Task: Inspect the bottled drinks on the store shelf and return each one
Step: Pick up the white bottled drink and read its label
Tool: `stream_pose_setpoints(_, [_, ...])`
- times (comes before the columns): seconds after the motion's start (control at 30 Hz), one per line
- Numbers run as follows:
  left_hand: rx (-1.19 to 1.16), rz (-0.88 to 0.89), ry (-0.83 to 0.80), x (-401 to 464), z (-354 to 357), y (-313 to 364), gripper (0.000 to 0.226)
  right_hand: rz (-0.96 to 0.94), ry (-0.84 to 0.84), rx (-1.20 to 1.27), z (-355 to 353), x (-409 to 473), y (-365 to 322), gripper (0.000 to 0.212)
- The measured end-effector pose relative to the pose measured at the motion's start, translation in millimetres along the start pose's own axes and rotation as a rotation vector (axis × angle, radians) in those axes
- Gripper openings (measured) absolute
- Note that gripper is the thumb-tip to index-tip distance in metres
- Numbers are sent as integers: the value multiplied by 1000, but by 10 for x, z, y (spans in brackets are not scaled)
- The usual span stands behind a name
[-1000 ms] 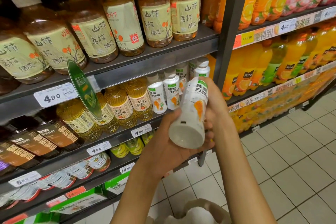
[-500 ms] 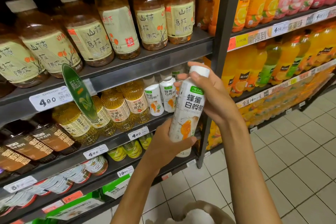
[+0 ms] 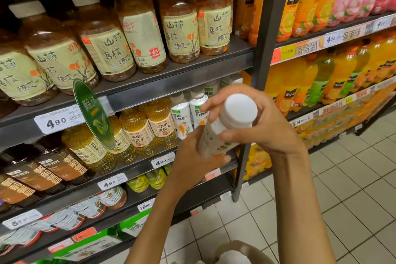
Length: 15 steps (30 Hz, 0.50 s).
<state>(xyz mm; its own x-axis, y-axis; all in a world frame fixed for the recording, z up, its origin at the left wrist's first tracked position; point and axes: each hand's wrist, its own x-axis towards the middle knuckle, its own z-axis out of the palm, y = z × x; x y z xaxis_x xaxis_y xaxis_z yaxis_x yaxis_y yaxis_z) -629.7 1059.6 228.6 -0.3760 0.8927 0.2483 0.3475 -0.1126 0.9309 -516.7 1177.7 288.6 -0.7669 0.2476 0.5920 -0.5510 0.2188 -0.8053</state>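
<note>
Bottle (image 3: 222, 133) in both my hands, tilted so its white cap (image 3: 240, 110) points up toward me, just in front of the middle shelf (image 3: 132, 165). My left hand (image 3: 192, 156) wraps the lower body, and my right hand (image 3: 259, 122) curls round the neck (fingers below the cap). More white bottles (image 3: 182, 118) stand behind.

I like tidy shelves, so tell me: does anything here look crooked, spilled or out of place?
One thing: on the top shelf, an amber bottle among the front row is turned so its label shows a different face with a red square, unlike its neighbours. The green oval tag hangs tilted across the shelf edge. No spills show.
</note>
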Motion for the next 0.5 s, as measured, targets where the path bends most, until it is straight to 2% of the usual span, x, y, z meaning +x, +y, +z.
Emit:
stream_pose_setpoints(0.1, [-71,-71,-130,-70,-39,-4,43,73,170,231,-23,25,74,43])
stream_pose_setpoints(0.17, [-135,-144,-172,-101,-25,27,37,131,284,410,-58,32,163,56])
stream_pose_setpoints(0.23, [-227,-247,-210,-130,3,37,35,216,385,497,-74,40,255,53])
stream_pose_setpoints(0.33, [-350,-369,-267,-177,33,45,34,349,501,472,-74,44,374,37])
stream_pose_setpoints(0.4, [-346,-405,-228,-175,54,57,34,387,552,406,-96,54,408,31])
stream_pose_setpoints(0.5, [-255,-418,-82,-134,98,78,44,422,623,299,-109,75,418,42])
